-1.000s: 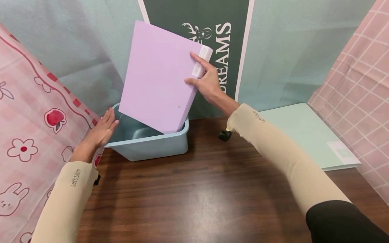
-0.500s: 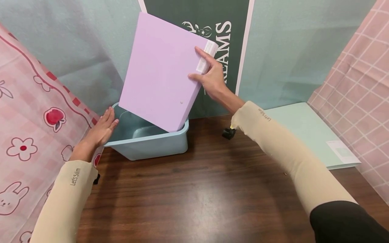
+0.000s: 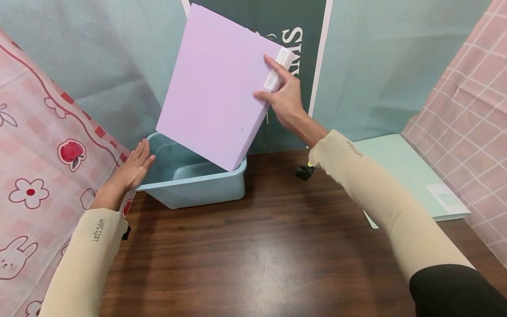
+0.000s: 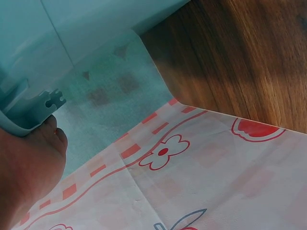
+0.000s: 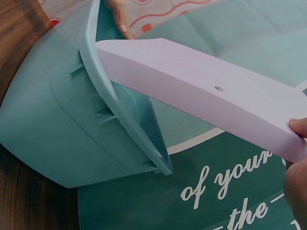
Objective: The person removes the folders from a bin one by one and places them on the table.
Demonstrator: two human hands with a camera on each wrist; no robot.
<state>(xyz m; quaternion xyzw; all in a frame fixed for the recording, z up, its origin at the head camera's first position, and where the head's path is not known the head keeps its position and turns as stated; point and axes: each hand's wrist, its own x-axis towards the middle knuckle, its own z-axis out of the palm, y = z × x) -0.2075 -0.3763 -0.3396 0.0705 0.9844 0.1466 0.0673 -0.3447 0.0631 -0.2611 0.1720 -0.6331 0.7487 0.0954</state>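
Observation:
My right hand grips a lilac binder by its labelled spine, thumb and a finger on the cover. The binder is tilted. Its lower corner is at the right rim of a light blue plastic bin, and its lower left corner is near the back rim. In the right wrist view the binder slants up out of the bin's mouth. My left hand rests on the bin's left rim with its fingers fairly straight. Only part of that hand appears in the left wrist view, beside the rim.
A pale green binder lies on the brown wooden table at the right, partly behind my right sleeve. Pink patterned cloth hangs close on the left and pink checked cloth on the right. A printed backdrop stands behind.
My right hand has moved up and to the right with the lilac binder, lifting it somewhat from the bin. The left hand and the bin have stayed nearly still.

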